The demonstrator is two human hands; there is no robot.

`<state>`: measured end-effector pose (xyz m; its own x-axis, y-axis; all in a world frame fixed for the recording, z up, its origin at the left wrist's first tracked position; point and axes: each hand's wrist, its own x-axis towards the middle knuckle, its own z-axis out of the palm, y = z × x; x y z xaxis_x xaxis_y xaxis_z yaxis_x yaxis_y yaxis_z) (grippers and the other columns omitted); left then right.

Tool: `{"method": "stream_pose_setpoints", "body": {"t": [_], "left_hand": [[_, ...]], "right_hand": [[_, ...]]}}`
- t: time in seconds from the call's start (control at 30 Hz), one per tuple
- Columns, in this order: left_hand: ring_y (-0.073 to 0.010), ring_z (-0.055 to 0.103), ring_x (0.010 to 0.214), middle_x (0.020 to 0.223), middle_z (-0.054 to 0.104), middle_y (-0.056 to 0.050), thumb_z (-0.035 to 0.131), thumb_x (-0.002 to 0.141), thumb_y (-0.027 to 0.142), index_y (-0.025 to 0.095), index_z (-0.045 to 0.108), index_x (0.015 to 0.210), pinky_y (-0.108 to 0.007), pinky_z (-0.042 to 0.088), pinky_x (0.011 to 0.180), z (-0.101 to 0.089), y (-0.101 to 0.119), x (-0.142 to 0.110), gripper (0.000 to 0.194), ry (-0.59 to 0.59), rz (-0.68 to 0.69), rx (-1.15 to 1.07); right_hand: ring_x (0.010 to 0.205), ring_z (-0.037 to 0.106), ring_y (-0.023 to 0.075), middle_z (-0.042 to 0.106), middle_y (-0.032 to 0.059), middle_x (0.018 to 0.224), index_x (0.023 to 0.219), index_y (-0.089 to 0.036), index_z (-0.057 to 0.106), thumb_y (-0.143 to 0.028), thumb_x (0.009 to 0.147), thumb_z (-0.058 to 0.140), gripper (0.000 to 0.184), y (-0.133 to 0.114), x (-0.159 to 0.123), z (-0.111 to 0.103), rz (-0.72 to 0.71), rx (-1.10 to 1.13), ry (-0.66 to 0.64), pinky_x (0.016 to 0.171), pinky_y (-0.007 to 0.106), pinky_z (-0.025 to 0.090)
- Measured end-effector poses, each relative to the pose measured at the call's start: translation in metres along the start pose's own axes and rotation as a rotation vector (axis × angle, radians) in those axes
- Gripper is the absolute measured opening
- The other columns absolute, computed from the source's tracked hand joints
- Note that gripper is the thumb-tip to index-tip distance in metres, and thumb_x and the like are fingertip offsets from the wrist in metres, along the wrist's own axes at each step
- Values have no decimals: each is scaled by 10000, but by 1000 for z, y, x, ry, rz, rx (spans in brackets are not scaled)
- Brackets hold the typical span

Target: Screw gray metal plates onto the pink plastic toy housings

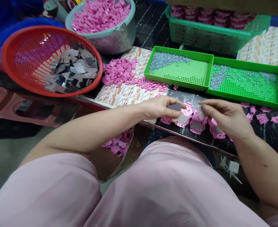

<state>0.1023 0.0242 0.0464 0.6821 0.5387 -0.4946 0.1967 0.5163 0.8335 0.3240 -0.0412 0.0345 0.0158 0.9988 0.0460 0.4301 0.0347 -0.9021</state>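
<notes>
My left hand (161,108) is closed on small flat grey plates (174,107) at the front edge of the table. Between thumb and fingers of my right hand (228,118) is a thin pale plate (201,113), held over the row of pink plastic casings. One pink casing (188,108) lies partly under the plates near my left hand. In the middle of the row, another casing (197,126) has a grey plate in it. A third casing (216,130) sits below my right hand, partly covered by it.
A red basket (8,63) of grey plates stands left; a tub (115,41) of pink parts is behind it. Loose pink parts (120,72) lie mid-table. Two green trays (183,82) hold screws. A green crate (205,36) holds stacked pink pieces. Small pink parts (262,118) lie right.
</notes>
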Motion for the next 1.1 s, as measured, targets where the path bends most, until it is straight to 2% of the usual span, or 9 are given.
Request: {"method": "stream_pose_setpoints", "body": {"t": [0.1,0.27,0.4,0.47,0.6,0.73,0.8,0.93,1.1], "left_hand": [[-69,640,593,670,596,59,731,735,56,105,633,1006,-184,560,600,-11,-5,-9,292,81,66,-19],[-67,620,584,718,616,25,758,719,97,97,648,877,-198,563,582,-18,-15,-15,193,209,168,35],[-53,588,532,664,614,28,735,741,101,91,667,835,-172,529,544,-23,-19,-15,116,264,240,87],[-53,590,536,658,638,23,716,751,99,95,686,830,-157,509,542,-23,-20,-15,84,270,311,170],[-89,665,682,752,720,-4,716,749,109,120,721,808,-162,521,646,-14,-19,-15,60,310,608,382],[-127,703,826,853,749,-6,696,799,160,164,738,829,-209,541,776,-7,-13,-19,51,363,877,528],[-139,712,814,875,745,-18,692,837,260,163,725,889,-212,555,708,-12,-9,-22,116,380,815,454],[-96,635,487,716,700,-44,585,912,481,115,628,1074,-149,399,384,-39,-9,-30,403,333,441,168],[-52,492,364,658,682,-48,465,970,306,126,490,1091,-112,207,313,-60,-24,-45,218,314,216,-79]], "right_hand": [[657,663,159,744,18,829,952,-245,745,-400,789,698,230,1,6,10,-11,-173,-156,580,284,526],[603,631,146,725,-9,736,780,-256,738,-304,810,684,78,1,15,32,-117,-373,-268,600,295,488],[847,668,213,723,50,866,831,-242,748,-339,804,696,114,1,16,38,-252,-395,-161,783,367,525],[861,676,205,723,60,903,896,-233,741,-417,837,651,213,-2,14,38,-152,-230,-160,795,365,540],[692,684,165,729,47,796,961,-211,715,-557,795,661,388,-16,13,36,221,264,-382,647,299,570],[589,628,124,721,22,733,856,-217,745,-491,679,793,329,-28,18,27,197,246,-325,548,249,522],[616,636,139,729,20,768,845,-225,749,-479,675,796,309,-28,18,22,105,114,-235,567,272,528],[844,674,191,737,32,949,958,-228,719,-396,777,732,248,-14,9,24,-264,-310,-68,770,351,545],[880,632,209,716,40,933,1021,-217,678,-388,806,707,277,1,1,43,-421,-575,-88,778,359,520]]}}
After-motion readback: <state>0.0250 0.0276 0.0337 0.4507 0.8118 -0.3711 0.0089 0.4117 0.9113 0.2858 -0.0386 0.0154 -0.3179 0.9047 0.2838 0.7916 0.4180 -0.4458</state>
